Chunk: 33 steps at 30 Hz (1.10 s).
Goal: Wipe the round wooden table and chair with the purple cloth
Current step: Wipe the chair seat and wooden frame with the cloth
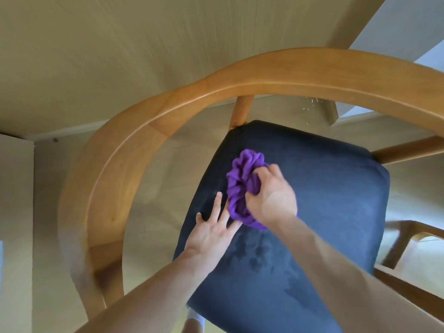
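The chair-wiping step is in hand: the right hand (270, 198) grips the bunched purple cloth (242, 186) on the chair (324, 188) seat's middle, the left hand (213, 227) presses flat beside it, fingers (217, 205) straight; next, likely the wooden armrest.

The right hand (269, 195) grips the bunched purple cloth (242, 186) on the chair (336, 200) seat; the left hand (211, 231) lies flat just left of it.

Cloth (242, 186) lies on the chair seat (336, 200), left hand (211, 234) beside it.
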Tool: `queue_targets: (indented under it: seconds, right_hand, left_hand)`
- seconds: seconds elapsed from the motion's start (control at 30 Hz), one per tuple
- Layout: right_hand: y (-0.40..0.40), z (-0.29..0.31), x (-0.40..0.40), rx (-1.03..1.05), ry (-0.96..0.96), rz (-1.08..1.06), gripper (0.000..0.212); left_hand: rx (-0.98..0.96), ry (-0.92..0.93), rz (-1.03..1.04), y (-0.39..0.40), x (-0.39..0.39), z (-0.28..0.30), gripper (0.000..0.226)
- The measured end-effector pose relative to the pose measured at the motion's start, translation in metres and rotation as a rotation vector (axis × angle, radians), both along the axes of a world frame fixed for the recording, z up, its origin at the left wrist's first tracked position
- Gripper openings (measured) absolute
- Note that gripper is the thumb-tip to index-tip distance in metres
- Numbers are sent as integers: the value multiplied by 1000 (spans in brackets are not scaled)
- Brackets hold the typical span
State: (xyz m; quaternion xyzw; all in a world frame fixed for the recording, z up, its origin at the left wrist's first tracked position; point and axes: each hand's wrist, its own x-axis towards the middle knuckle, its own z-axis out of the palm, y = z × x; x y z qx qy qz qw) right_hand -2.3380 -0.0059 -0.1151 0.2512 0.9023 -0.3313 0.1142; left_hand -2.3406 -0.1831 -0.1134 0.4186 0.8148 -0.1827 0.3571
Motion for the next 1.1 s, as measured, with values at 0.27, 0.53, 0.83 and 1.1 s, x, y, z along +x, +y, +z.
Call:
queue_targets:
  seconds: [0.27,0.53,0.83,1.1]
  right_hand:
    - [57,13,-4,-157,-15,-83,18]
    - [20,-5,0,4,61,-127,31]
    - [65,20,13,-261,82,-307,25]
    - [42,-1,4,-16,89,-358,26]
  left_hand:
    - [-7,23,-24,0,1,-4,122]
    - [28,61,0,-3,2,-10,125]
    - [13,56,-9,-3,2,-7,128]
    - [23,104,-60,-5,3,-8,150]
